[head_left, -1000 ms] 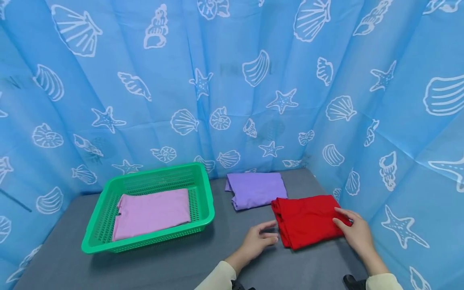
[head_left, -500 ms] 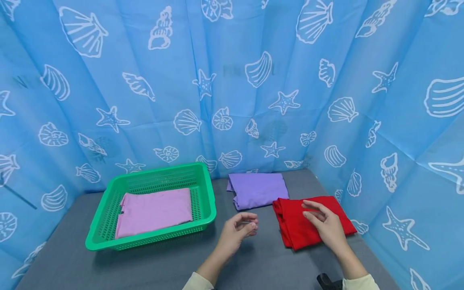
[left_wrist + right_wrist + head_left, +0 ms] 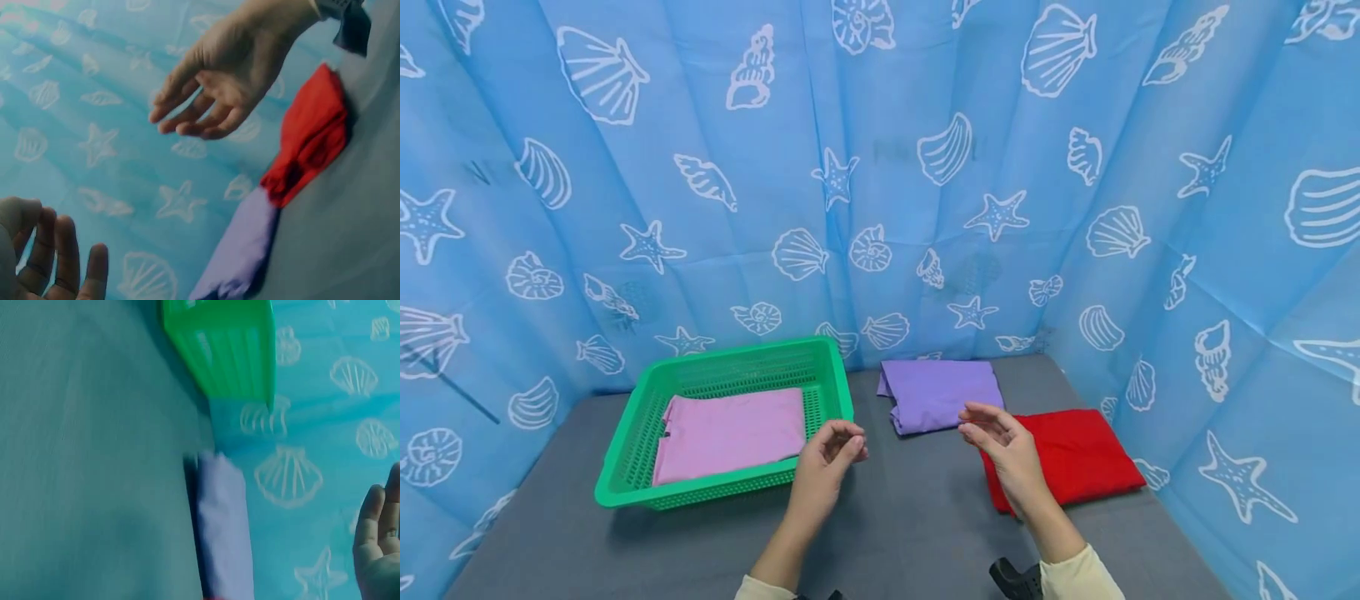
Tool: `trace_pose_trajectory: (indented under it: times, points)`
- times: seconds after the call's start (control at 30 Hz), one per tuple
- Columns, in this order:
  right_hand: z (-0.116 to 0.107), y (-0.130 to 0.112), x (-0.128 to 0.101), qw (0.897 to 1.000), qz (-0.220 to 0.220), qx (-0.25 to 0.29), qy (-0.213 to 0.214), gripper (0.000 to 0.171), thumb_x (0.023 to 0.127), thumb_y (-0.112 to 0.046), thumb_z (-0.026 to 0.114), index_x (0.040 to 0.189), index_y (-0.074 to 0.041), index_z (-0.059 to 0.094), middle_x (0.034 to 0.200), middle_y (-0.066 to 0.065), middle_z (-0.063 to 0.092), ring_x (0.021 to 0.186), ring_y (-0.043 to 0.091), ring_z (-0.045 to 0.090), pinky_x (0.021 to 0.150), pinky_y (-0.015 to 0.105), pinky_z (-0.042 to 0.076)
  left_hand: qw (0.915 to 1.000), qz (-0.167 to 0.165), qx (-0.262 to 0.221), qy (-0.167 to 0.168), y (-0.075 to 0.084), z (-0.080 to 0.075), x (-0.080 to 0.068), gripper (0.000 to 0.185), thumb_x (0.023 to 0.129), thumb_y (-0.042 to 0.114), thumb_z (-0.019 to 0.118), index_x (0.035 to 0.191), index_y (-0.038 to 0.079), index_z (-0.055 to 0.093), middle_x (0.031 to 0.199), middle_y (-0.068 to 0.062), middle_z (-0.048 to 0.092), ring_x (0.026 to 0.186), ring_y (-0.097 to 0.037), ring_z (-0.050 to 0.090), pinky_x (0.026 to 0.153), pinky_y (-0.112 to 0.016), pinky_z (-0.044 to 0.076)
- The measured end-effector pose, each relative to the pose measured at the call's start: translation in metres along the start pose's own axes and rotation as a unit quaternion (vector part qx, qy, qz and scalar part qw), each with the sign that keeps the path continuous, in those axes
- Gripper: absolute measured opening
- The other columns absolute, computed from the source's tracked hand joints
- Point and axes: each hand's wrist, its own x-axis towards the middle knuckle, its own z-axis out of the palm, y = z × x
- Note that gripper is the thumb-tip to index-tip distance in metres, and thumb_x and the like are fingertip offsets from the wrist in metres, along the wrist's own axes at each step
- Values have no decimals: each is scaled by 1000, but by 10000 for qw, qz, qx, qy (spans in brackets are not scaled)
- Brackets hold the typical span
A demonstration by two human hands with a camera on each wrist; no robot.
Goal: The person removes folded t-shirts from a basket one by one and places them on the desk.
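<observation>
Both hands hover above the grey table [image 3: 910, 517] and hold nothing. My left hand [image 3: 827, 462] hangs with loosely curled fingers just right of the green basket [image 3: 625, 467]; its fingertips [image 3: 56, 262] show in the left wrist view. My right hand [image 3: 1000, 446] is raised with relaxed fingers over the left edge of the folded red cloth [image 3: 1075, 458], and appears as the right hand [image 3: 219, 81] in the left wrist view. A folded purple cloth [image 3: 940, 392] lies behind the hands. A folded pink cloth [image 3: 730, 433] lies in the basket.
A blue curtain [image 3: 880, 167] printed with white shells and starfish closes the table in at the back and on both sides. The red cloth [image 3: 309, 137] and purple cloth [image 3: 240, 250] lie close to the right curtain wall. The basket [image 3: 225, 344] stands at back left.
Both hands have lifted off the red cloth and the table and moved left. The left hand now hovers by the basket, the right over the cloth's left edge.
</observation>
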Motion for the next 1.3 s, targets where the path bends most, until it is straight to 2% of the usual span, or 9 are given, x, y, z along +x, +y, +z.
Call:
trace_pose_trajectory:
  times: [0.23,0.47,0.67,0.73,0.8,0.9,1.03,1.13,1.3]
  points:
    - [40,0,17,9969,-292,412,-598,39,96,-7,62,130,8,53,118,11,67,103,12,69,90,25,54,9919,667,768,761,7,-49,8,18,97,13,63,107,-2,63,97,-10,65,88,-11,64,80,-24,54]
    - [90,1,35,9929,-437,862,-690,37,94,-5,64,128,7,55,120,29,62,103,14,68,90,28,55,9800,637,1548,1074,8,-106,9,35,101,16,56,134,6,50,117,-10,61,101,-4,58,85,-12,48]
    - [131,2,50,9876,-280,797,-1321,40,96,-7,62,134,4,53,127,30,58,116,30,62,93,33,54,9482,360,2784,1488,9,-148,13,46,102,27,55,143,12,43,129,-8,57,112,-17,56,82,-1,38]
    - [142,4,54,9828,-79,752,-1685,42,100,-12,58,140,-1,49,132,26,57,122,34,57,98,36,51,9361,295,3138,1562,9,-159,13,48,102,30,55,144,11,41,131,-10,56,114,-23,57,84,-7,43]
    - [153,6,58,9756,165,676,-2081,45,103,-20,53,145,-7,44,139,21,53,128,35,52,104,40,47,9293,236,3339,1558,8,-169,13,50,102,30,53,146,10,39,134,-12,55,116,-30,57,91,-22,49]
    - [168,6,62,9638,522,453,-2573,50,105,-31,48,151,-18,36,147,15,47,135,31,46,111,45,40,9314,124,3356,1406,7,-183,13,55,103,31,51,150,7,33,140,-18,48,123,-39,52,100,-52,45]
    - [185,3,67,9569,793,-134,-2791,54,102,-43,48,152,-30,32,151,11,43,138,29,44,109,53,38,9339,-25,3377,1172,7,-198,17,61,104,34,49,151,3,28,147,-28,38,130,-51,42,102,-68,35]
    - [194,-1,71,9550,982,-518,-2752,60,100,-50,48,154,-33,28,153,10,40,140,31,40,108,59,36,9172,-261,3792,1192,7,-205,22,62,104,35,47,151,-1,27,148,-33,31,130,-54,38,101,-69,34]
    - [205,-5,77,9536,1271,-873,-2587,73,96,-63,45,157,-31,22,161,7,27,145,34,31,111,61,30,8807,-856,4474,1301,6,-211,28,65,104,35,46,152,-4,25,150,-39,20,133,-57,28,102,-71,30]
